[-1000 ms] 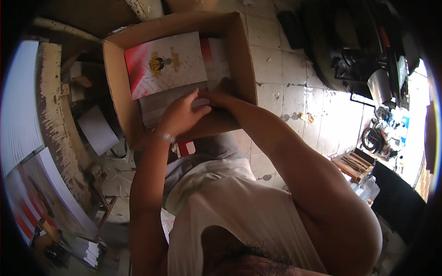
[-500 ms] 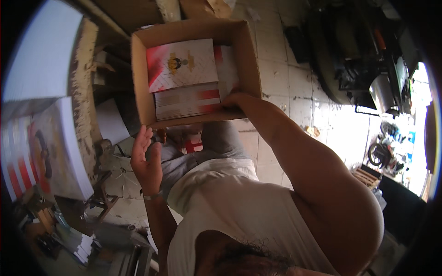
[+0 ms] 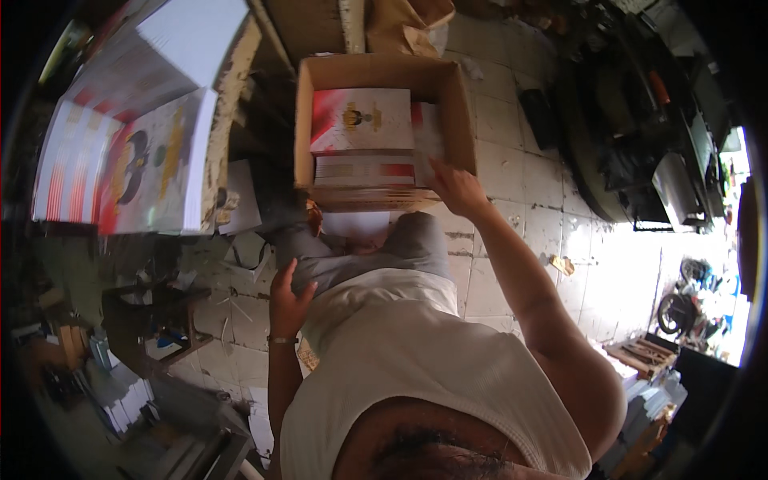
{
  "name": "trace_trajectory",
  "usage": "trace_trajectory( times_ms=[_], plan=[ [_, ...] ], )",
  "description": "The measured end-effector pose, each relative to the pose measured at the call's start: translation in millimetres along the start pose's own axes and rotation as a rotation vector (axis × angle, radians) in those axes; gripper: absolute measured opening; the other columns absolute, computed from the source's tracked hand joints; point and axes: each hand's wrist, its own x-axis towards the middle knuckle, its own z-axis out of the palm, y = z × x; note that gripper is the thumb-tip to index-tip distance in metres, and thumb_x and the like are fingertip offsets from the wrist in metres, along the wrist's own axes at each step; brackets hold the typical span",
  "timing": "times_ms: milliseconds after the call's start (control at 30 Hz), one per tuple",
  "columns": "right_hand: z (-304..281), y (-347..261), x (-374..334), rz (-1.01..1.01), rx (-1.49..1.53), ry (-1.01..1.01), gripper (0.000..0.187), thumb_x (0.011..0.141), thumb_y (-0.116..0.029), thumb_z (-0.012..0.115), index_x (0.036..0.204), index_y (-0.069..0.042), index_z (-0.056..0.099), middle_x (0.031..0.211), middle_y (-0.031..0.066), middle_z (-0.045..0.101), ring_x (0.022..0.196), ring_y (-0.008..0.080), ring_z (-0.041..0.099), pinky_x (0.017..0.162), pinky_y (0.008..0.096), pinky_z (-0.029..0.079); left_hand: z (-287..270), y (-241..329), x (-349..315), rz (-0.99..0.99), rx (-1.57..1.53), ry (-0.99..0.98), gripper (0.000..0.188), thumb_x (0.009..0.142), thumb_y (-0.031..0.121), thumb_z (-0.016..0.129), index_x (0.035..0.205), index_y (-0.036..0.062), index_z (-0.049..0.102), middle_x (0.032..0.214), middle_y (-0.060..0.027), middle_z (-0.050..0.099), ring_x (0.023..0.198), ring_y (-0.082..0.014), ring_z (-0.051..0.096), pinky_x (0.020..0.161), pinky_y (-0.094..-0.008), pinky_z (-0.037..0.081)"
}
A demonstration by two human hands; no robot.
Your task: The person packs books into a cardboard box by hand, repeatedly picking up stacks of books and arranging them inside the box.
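Note:
An open cardboard box [image 3: 306, 164] stands in front of my legs. A booklet [image 3: 384, 120] with a red-and-white cover and a dark and gold emblem lies face up inside it. Nearer to me, a pack of booklets [image 3: 364, 170] shows its layered edges with red bands. Another red-and-white printed piece [image 3: 426, 132] fills the right side. My right hand [image 3: 458, 190] is at the box's near right corner, its slightly blurred fingers reaching over the rim, with nothing visible in them. Over my left thigh, my left hand [image 3: 290, 302] is empty, thumb and fingers apart.
Stacked booklets [image 3: 148, 164] with the same red-and-white print stand at the upper left beside a worn wooden edge [image 3: 210, 152]. A brown paper bag [image 3: 412, 24] lies beyond the box. Dark machinery [image 3: 616, 120] stands at the right, on the tiled floor [image 3: 500, 132].
My right hand has drawn back from inside the box to its near right corner. My left hand has moved away from the near left corner toward my lap. The whole view has shifted.

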Motion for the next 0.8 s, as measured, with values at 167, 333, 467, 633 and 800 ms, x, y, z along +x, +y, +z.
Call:
trace_trajectory(
  times_ms=[167, 333, 467, 633, 800],
  plan=[
    [17.3, -5.7, -26.4, 0.007, -0.016, 0.28, 0.043, 0.095, -0.043, 0.062, 0.128, -0.017, 0.069, 0.102, 0.012, 0.075, 0.094, 0.0348, 0.07, 0.086, 0.0474, 0.054, 32.4, -37.9, -18.7, -0.046, 0.083, -0.043, 0.074, 0.084, 0.036, 0.078, 0.144, 0.0017, 0.051, 0.155, -0.0236, 0.041, 0.142, -0.0388, 0.042, 0.116, -0.0444, 0.038],
    [11.6, -19.9, -25.2, 0.162, -0.133, 0.257, 0.045, 0.095, -0.049, 0.061, 0.129, -0.019, 0.069, 0.103, 0.0121, 0.075, 0.098, 0.0338, 0.07, 0.085, 0.0471, 0.054, 37.1, -47.3, -20.1, -0.026, 0.045, -0.095, 0.078, 0.084, 0.039, 0.077, 0.147, 0.0029, 0.049, 0.159, -0.0251, 0.032, 0.147, -0.0399, 0.035, 0.118, -0.0434, 0.035],
    [12.7, -30.5, -22.4, 0.168, -0.152, 0.182, 0.047, 0.097, -0.052, 0.055, 0.125, -0.017, 0.071, 0.108, 0.0151, 0.074, 0.105, 0.0355, 0.069, 0.09, 0.046, 0.053, 41.5, -66.7, -27.9, 0.01, -0.031, -0.054, 0.08, 0.085, 0.039, 0.077, 0.149, 0.004, 0.045, 0.161, -0.025, 0.029, 0.148, -0.0405, 0.032, 0.12, -0.0455, 0.033],
    [21.0, -27.9, -24.7, 0.164, -0.117, 0.276, 0.045, 0.098, -0.05, 0.055, 0.12, -0.015, 0.073, 0.109, 0.0142, 0.074, 0.106, 0.0356, 0.069, 0.091, 0.0456, 0.052, 48.2, -76.8, -26.3, 0.024, -0.038, -0.003, 0.079, 0.089, 0.036, 0.073, 0.154, 0.0063, 0.04, 0.164, -0.0248, 0.025, 0.151, -0.0415, 0.025, 0.123, -0.0522, 0.023],
    [37.9, -22.1, -30.5, 0.086, -0.149, 0.415, 0.037, 0.097, -0.044, 0.058, 0.115, -0.015, 0.075, 0.111, 0.0112, 0.074, 0.106, 0.0331, 0.068, 0.094, 0.0439, 0.048, 48.5, -84.1, -23.3, 0.092, -0.032, -0.016, 0.076, 0.09, 0.035, 0.072, 0.154, 0.0069, 0.04, 0.164, -0.0244, 0.025, 0.151, -0.0414, 0.026, 0.123, -0.0528, 0.021]
  ],
)
